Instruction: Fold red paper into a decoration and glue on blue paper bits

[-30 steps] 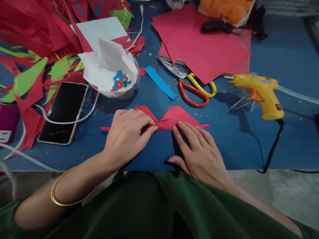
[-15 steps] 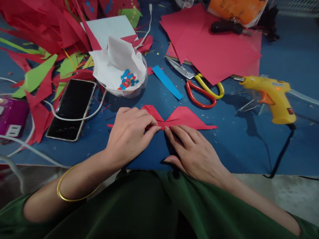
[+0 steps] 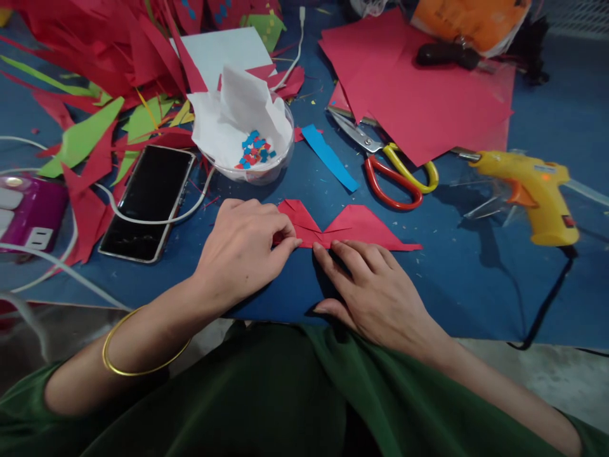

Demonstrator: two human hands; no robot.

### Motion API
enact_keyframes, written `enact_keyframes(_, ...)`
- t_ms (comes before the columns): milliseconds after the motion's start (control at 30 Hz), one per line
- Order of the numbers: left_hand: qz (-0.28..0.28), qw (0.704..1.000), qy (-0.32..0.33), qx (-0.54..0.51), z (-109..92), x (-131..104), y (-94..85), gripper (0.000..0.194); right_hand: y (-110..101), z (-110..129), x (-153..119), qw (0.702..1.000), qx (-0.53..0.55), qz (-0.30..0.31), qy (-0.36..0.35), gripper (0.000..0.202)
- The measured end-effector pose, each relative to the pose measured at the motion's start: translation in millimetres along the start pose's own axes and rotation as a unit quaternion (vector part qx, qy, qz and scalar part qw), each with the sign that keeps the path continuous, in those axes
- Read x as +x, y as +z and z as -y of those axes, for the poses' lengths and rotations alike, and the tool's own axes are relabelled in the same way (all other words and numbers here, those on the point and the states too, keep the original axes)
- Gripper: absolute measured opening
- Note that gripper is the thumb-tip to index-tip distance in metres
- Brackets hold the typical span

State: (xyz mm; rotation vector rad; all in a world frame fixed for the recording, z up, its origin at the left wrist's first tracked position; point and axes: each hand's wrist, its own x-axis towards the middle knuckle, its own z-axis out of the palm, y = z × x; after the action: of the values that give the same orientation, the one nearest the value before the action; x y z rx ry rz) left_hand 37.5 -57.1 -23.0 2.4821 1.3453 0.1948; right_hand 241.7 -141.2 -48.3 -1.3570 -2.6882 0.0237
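The folded red paper [image 3: 364,227] lay on the blue surface [image 3: 457,279], under both hands. The left hand [image 3: 245,244] curled over its nine o'clock end, thumb and index finger pinching the lower edge. The right hand [image 3: 378,285] laid its fingers nearly side by side along the six o'clock edge, thumb held apart. From the paper, scissors [image 3: 374,145] lay near one o'clock, a yellow glue gun [image 3: 530,181] between two and three.
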Motion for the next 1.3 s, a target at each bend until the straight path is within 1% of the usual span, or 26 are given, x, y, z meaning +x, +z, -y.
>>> enact_keyframes(133, 0.007, 1.000, -0.002, 0.008, 1.7, -0.6, -2.6, 0.020, -0.7, 1.1, 2.4, 1.000, -0.008, 0.001, 0.000, 0.070)
enact_keyframes(533, 0.013, 1.000, -0.009, 0.027, 4.0, -0.6, -3.0, 0.021, -0.7, 4.3, 8.8, 1.000, -0.026, 0.011, -0.005, 0.071)
enact_keyframes(733, 0.006, 1.000, -0.010, 0.026, 14.9, -6.6, -4.5, 0.024, 0.3, 5.6, 13.6, 0.999, -0.006, -0.008, -0.042, 0.069)
enact_keyframes(800, 0.004, 0.999, -0.011, 0.029, 19.1, -8.9, -5.3, 0.025, 1.1, 6.1, 14.5, 0.999, -0.005, -0.010, -0.043, 0.071)
enact_keyframes(900, 0.003, 0.999, -0.013, 0.029, 22.7, -10.6, -6.0, 0.025, 1.5, 7.4, 17.0, 0.999, -0.008, -0.001, -0.041, 0.074)
enact_keyframes(1000, 0.006, 0.999, -0.015, 0.029, 23.7, -10.4, -6.2, 0.025, 1.2, 9.1, 22.3, 0.999, -0.015, 0.009, -0.047, 0.073)
enact_keyframes(1133, 0.007, 0.999, -0.025, 0.042, 26.1, -10.6, -7.0, 0.028, 0.7, 11.1, 29.9, 0.998, -0.024, 0.009, -0.056, 0.074)
enact_keyframes(1300, 0.005, 0.999, -0.029, 0.042, 32.0, -14.2, -9.2, 0.030, -0.7, 12.4, 31.5, 0.998, -0.030, 0.013, -0.059, 0.072)
